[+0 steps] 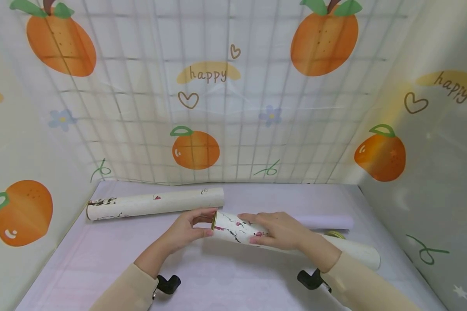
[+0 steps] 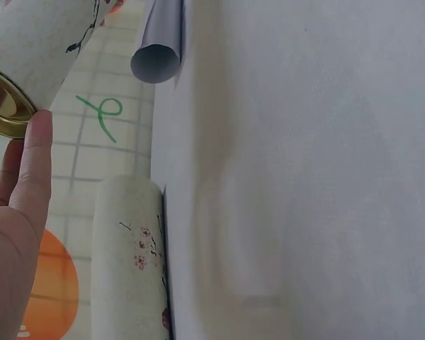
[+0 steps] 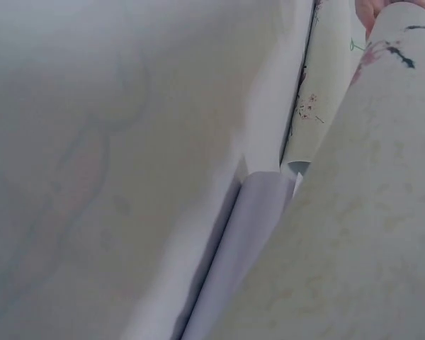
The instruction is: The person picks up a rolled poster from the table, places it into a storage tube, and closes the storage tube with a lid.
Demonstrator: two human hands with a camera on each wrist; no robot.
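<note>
A white tube (image 1: 233, 229) printed with dark branches and pink blossoms slants across the front of the table, its left end raised. My right hand (image 1: 282, 231) grips it from above, thumb on the near side. At the gold-rimmed left end, my left hand (image 1: 190, 226) pinches the rim between thumb and fingers. In the left wrist view a shiny recessed gold lid (image 2: 1, 103) fills that end, with one fingertip right at its edge. The tube's pale body (image 3: 354, 248) fills much of the right wrist view.
A second floral tube (image 1: 155, 204) lies along the back left. Behind the gripped tube lies a roll of lavender paper (image 1: 327, 222), with a gold round piece (image 1: 336, 234) partly hidden near it. A fruit-printed cloth (image 1: 249, 142) hangs behind and at both sides.
</note>
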